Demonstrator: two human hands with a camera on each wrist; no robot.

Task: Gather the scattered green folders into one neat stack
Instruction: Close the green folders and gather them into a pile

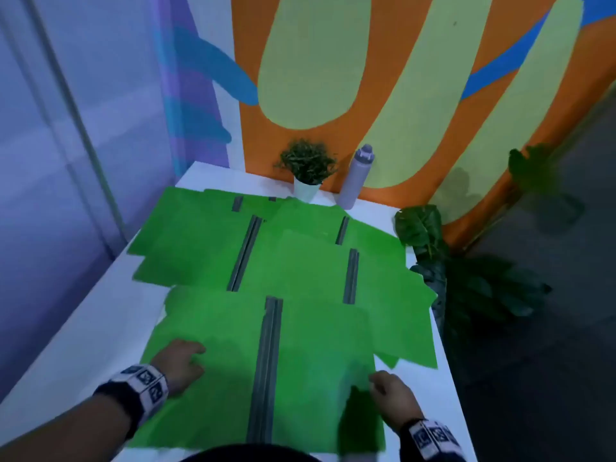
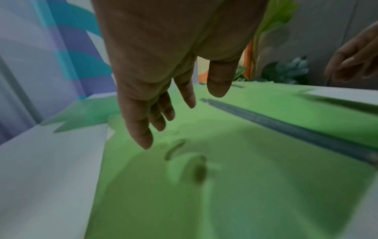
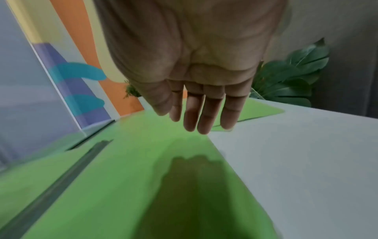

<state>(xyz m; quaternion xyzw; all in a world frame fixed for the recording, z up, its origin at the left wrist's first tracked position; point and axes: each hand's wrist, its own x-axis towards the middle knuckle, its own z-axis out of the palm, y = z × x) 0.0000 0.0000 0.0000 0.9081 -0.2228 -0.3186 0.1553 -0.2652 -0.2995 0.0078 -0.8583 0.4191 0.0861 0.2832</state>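
Note:
Several green folders with grey spines lie opened flat and overlapping across the white table [image 1: 83, 345]. The nearest folder [image 1: 226, 378] lies at the front edge, its grey spine [image 1: 266, 368] running away from me. My left hand [image 1: 181, 363] hovers over its left half, fingers [image 2: 143, 135] relaxed and hanging just above the green sheet [image 2: 225, 186]. My right hand [image 1: 391, 393] hovers over the folder's right edge with fingers [image 3: 204, 116] straight and together, casting a shadow on the folder [image 3: 143, 169]. Further folders [image 1: 300, 261] lie behind, up to the far wall.
A small potted plant [image 1: 308, 168] in a white pot and a grey bottle [image 1: 356, 175] stand at the table's far edge against the painted wall. A large leafy plant [image 1: 423, 228] stands off the table's right side. A glass partition [image 1: 66, 161] runs along the left.

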